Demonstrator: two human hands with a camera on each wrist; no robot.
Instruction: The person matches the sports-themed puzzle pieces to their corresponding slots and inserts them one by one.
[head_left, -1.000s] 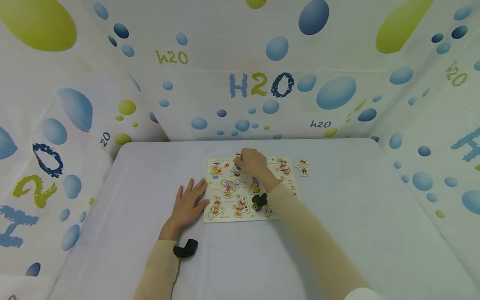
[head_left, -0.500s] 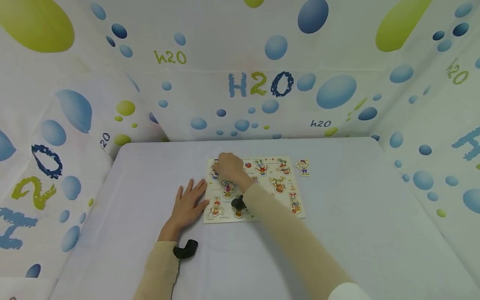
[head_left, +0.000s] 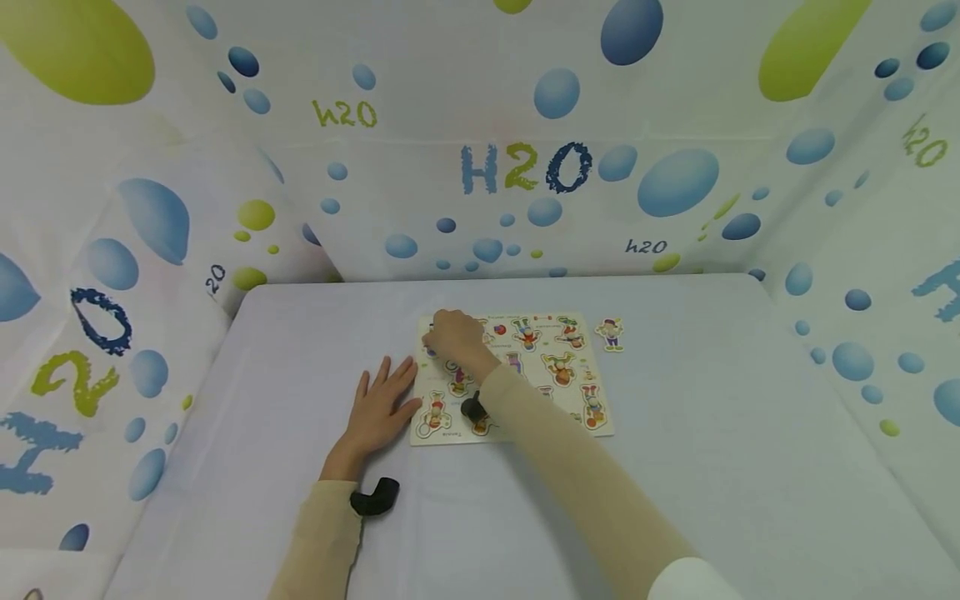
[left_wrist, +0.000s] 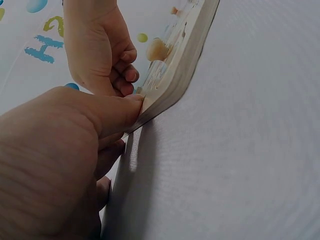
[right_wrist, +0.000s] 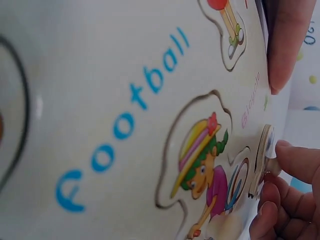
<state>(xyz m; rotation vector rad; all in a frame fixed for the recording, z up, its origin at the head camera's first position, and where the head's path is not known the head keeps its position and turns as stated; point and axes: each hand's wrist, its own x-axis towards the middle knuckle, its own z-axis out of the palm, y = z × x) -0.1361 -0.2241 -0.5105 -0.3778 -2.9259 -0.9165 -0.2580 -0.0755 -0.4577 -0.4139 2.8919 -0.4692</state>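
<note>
A wooden peg puzzle board (head_left: 480, 437) with cartoon sports figures lies on the table. At its far left corner my right hand (head_left: 459, 340) pinches the small knob of a puzzle piece (right_wrist: 263, 155). In the right wrist view that piece stands a little proud of the board, near the bicycle figure; whether it touches its recess I cannot tell. My left hand (head_left: 378, 408) lies flat with spread fingers against the board's left edge. In the left wrist view its thumb (left_wrist: 122, 111) touches the board's corner. The right hand hides part of the board.
One loose clown-like puzzle piece (head_left: 611, 334) lies on the white tablecloth (head_left: 712, 433) just right of the board. A printed curtain (head_left: 420, 167) with drops surrounds the table at the back and sides. Black wrist cameras (head_left: 377, 497) sit on the wrists.
My right hand has moved left with the piece, from the board's upper middle to its far left corner, and has stayed there over the last half second. My left hand has stayed put.
</note>
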